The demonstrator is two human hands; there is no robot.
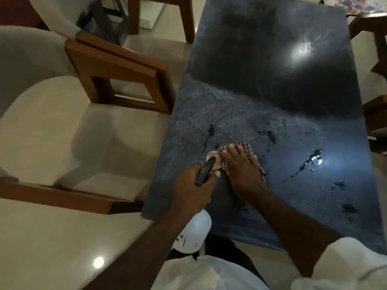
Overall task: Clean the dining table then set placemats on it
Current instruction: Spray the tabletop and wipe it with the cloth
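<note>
Where droplets (312, 162) lie, the dark table (251, 80) gleams between chairs (117, 65).

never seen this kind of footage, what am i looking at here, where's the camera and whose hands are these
No machine here: the one picture comes from a camera worn on a person's head, looking down at their own hands. The left hand grips a white spray bottle by its black trigger top. The right hand lies flat on a checked cloth, pressing it onto the dark table. Wet splashes dot the table near the cloth. Wooden chairs stand at the left.
</note>
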